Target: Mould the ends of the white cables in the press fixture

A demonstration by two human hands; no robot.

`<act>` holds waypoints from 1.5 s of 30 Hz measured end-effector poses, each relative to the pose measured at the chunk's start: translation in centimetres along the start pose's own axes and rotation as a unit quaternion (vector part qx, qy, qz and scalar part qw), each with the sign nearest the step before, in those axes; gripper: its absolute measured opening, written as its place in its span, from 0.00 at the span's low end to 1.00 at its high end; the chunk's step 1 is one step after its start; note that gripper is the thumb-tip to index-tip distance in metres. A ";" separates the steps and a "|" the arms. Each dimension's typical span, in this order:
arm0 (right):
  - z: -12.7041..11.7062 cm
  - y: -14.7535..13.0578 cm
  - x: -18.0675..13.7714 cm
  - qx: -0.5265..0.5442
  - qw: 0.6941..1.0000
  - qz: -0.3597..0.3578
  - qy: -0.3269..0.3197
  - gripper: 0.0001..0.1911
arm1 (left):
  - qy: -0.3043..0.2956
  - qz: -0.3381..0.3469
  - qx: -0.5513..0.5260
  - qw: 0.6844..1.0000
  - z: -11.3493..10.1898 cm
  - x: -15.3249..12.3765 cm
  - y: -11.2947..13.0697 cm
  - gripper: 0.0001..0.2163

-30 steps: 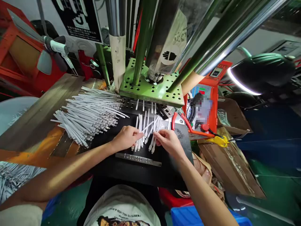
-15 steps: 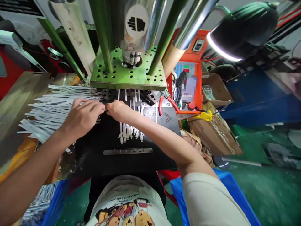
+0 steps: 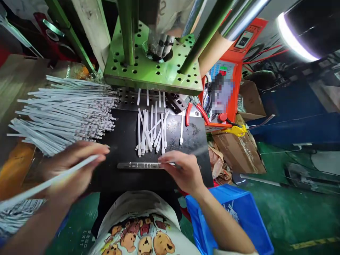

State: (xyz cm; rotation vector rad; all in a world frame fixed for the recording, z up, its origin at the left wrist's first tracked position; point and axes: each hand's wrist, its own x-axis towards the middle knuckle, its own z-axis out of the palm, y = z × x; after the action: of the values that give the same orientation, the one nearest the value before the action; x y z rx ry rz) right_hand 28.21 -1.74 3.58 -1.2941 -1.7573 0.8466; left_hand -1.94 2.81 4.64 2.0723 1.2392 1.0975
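My left hand (image 3: 77, 166), blurred by motion, is closed on a white flat cable (image 3: 50, 182) that slants down to the left edge. My right hand (image 3: 184, 168) is pinched at the right end of a slotted clear strip (image 3: 138, 165) on the black bench top. A blurred pale cable tail (image 3: 200, 150) sticks out behind its fingers, so it seems to hold a cable too. Beyond it lies a small group of short white cables (image 3: 145, 132) with plugs toward me. A large pile of white cables (image 3: 61, 113) spreads at the left, connector ends facing right.
A green press plate (image 3: 154, 79) with columns stands over the bench back, cables beneath it. Red-handled pliers (image 3: 189, 113) lie beside an orange control box (image 3: 235, 95). A blue bin (image 3: 212, 219) is at lower right. A lamp (image 3: 297, 39) shines at upper right.
Both hands were together by the pile. They have separated: the left has drawn back toward me with a cable, the right has moved right to the slotted strip. The view has shifted slightly.
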 end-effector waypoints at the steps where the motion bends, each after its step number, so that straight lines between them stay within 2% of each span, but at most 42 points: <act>1: 0.7 0.3 -1.5 0.014 1.000 -0.006 0.022 0.04 | -0.010 0.006 -0.025 1.000 1.7 -0.5 0.7 0.08; 4: 2.8 1.0 -4.0 0.002 0.997 -0.041 0.062 0.11 | -0.052 0.070 -0.045 0.995 5.6 -1.7 1.6 0.10; 7: 3.9 1.2 -4.2 -0.050 0.994 -0.075 0.067 0.15 | -0.084 0.104 -0.036 0.990 7.5 -2.4 1.6 0.09; 10: 3.8 0.9 -3.7 -0.099 0.989 -0.097 0.049 0.14 | -0.111 0.110 -0.012 0.988 8.0 -2.5 1.5 0.06; 16: 4.0 0.8 -3.5 -0.159 0.981 -0.106 0.045 0.11 | -0.155 0.136 0.032 0.978 7.3 -1.8 2.2 0.05; 20: 3.6 1.2 -3.4 -0.151 0.982 -0.111 0.031 0.11 | -0.136 0.139 0.051 0.980 7.6 -1.9 2.3 0.06; 21: 3.2 1.1 -3.0 -0.151 0.982 -0.109 0.008 0.11 | -0.133 0.138 0.055 0.980 7.9 -2.1 2.3 0.06; 23: 1.9 0.8 -1.7 -0.153 0.979 -0.108 -0.083 0.14 | -0.140 0.142 0.066 0.978 8.1 -2.2 2.3 0.06; 25: 0.8 0.2 0.6 -0.160 0.962 -0.116 -0.188 0.19 | -0.156 0.150 0.086 0.973 7.6 -2.0 2.1 0.05; 27: 0.6 -0.6 3.7 -0.163 0.947 -0.131 -0.244 0.21 | -0.155 0.156 0.121 0.968 6.0 -1.3 1.6 0.07; 30: 2.5 -1.6 9.2 -0.154 0.954 -0.135 -0.219 0.14 | -0.093 0.137 0.241 0.956 1.8 0.7 -0.3 0.08; 32: 4.8 -2.1 13.0 -0.159 0.965 -0.107 -0.179 0.10 | -0.061 0.114 0.352 0.927 -1.1 2.2 -2.1 0.09; 34: 7.4 -2.5 16.4 -0.176 0.971 -0.052 -0.156 0.09 | -0.082 0.116 0.419 0.897 -3.1 3.5 -3.9 0.08; 37: 10.4 -3.0 19.7 -0.204 0.967 0.026 -0.151 0.06 | -0.124 0.150 0.456 0.869 -4.2 4.6 -5.5 0.07; 39: 10.9 -3.3 20.2 -0.216 0.962 0.052 -0.160 0.04 | -0.120 0.159 0.461 0.865 -4.0 4.9 -5.8 0.07; 41: 9.7 -3.3 19.3 -0.215 0.960 0.059 -0.168 0.07 | -0.097 0.165 0.419 0.888 -3.6 5.1 -5.5 0.07; 43: 7.1 -2.9 16.8 -0.208 0.959 0.051 -0.184 0.10 | -0.048 0.173 0.334 0.925 -3.3 5.2 -4.7 0.06; 45: 3.7 -2.3 13.2 -0.194 0.959 0.019 -0.205 0.08 | 0.008 0.173 0.243 0.955 -3.3 5.2 -3.3 0.05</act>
State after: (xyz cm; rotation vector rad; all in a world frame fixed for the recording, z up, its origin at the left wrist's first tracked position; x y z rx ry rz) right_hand 21.56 10.17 6.46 -1.4797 -2.3224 0.8651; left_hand -4.88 8.94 6.07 2.7390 1.2809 1.0272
